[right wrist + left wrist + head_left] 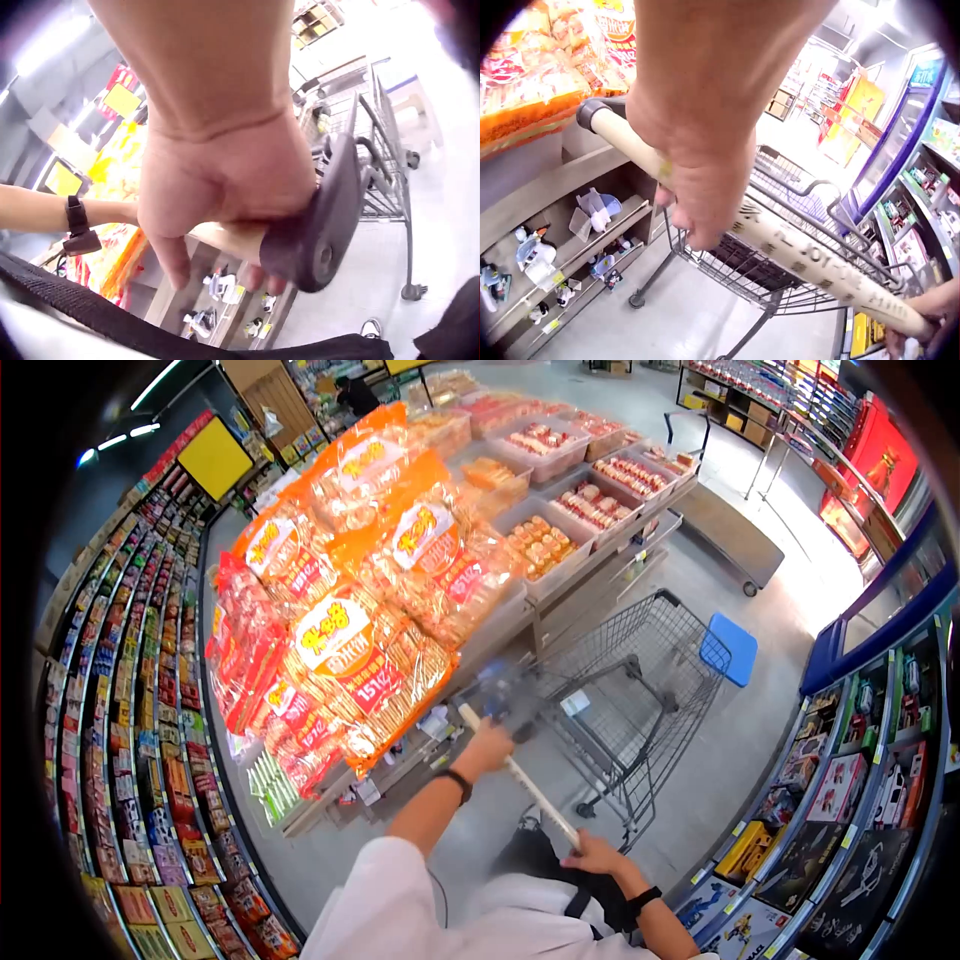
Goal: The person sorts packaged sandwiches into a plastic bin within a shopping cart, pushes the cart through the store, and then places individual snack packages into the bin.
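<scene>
Our left hand and right hand each curl around the shopping cart handle, one near each end.

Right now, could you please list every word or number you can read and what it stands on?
"15", probably: red label on the orange snack bag, rest blurred.
Yellow characters on its white oval: too blurred.
Dark print on the cart handle: unreadable.
Shelf boxes: too small.
</scene>
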The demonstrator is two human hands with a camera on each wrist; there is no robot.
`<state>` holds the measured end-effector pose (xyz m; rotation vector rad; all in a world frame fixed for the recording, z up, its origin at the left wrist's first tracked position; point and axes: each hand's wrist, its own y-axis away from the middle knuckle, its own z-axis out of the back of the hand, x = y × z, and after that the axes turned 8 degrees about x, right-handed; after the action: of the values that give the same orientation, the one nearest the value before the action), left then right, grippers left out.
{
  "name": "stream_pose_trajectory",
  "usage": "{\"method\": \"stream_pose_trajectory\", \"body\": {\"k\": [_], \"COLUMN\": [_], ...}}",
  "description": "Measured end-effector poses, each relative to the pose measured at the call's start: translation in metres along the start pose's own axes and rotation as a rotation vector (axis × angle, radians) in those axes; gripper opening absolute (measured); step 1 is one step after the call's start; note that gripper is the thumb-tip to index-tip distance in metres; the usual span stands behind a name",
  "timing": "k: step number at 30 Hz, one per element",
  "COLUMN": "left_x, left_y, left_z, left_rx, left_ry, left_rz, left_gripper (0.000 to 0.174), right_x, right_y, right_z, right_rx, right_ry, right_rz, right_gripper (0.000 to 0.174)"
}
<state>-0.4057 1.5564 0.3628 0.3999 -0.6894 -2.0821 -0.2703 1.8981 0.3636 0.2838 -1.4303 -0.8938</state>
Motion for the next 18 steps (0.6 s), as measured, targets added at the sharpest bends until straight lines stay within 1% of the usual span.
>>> {"method": "stream_pose_trajectory", "body": {"k": [1,2,4,5,6,7,8,10,11,12,13,14,15,16,17,18], "left_x": [-0.006,-0.019,-0.062,-0.091,-0.127,-0.158,-0.187,-0.248,-0.27,-0.285,-0.297,-0.31,-0.314,-0.318,-0.324,-0.327], "left_y": [0.007,0.012,0.03,0.04,0.051,0.057,0.061,0.062,0.063,0.067,0.07,0.07,0.066,0.063,0.063,0.065], "left_z": [-0.01,-0.02,-0.033,-0.037,-0.035,-0.034,-0.034,-0.035,-0.035,-0.037,-0.039,-0.043,-0.061,-0.07,-0.078,-0.084], "left_rx": [-0.175,-0.352,-0.288,-0.329,-0.369,-0.289,-0.214,-0.221,-0.223,-0.217,-0.268,-0.325,-0.321,-0.327,-0.368,-0.406], "left_ry": [-0.059,-0.111,-0.037,0.066,0.173,0.258,0.341,0.35,0.358,0.334,0.432,0.536,0.533,0.533,0.483,0.433], "left_rz": [0.109,0.214,0.254,0.303,0.352,0.367,0.384,0.418,0.429,0.442,0.453,0.46,0.505,0.509,0.566,0.624], "left_gripper": [0.02,0.024,0.03,0.03,0.029,0.039,0.051,0.051,0.051,0.051,0.049,0.048,0.039,0.039,0.036,0.033], "right_x": [-0.019,0.019,0.021,0.015,0.009,0.001,-0.014,-0.066,-0.093,-0.125,-0.16,-0.196,-0.263,-0.307,-0.361,-0.405], "right_y": [-0.02,0.0,0.003,0.008,0.016,0.025,0.031,0.05,0.068,0.082,0.098,0.115,0.113,0.131,0.145,0.163], "right_z": [-0.01,0.006,0.005,0.009,0.014,0.021,0.028,0.044,0.054,0.065,0.077,0.088,0.087,0.094,0.093,0.092], "right_rx": [0.041,0.094,0.119,0.119,0.163,0.209,0.213,0.241,0.19,0.181,0.172,0.039,-0.181,-0.336,-0.502,-0.621], "right_ry": [0.01,0.017,0.051,0.053,0.044,0.044,0.055,-0.1,-0.174,-0.236,-0.295,-0.264,-0.105,0.048,0.12,0.197], "right_rz": [0.151,0.171,0.338,0.353,0.363,0.376,0.398,0.462,0.493,0.415,0.333,0.24,0.137,0.004,-0.117,-0.173], "right_gripper": [0.08,0.085,0.088,0.088,0.08,0.073,0.073,0.051,0.042,0.042,0.043,0.038,0.036,0.035,0.035,0.028]}}
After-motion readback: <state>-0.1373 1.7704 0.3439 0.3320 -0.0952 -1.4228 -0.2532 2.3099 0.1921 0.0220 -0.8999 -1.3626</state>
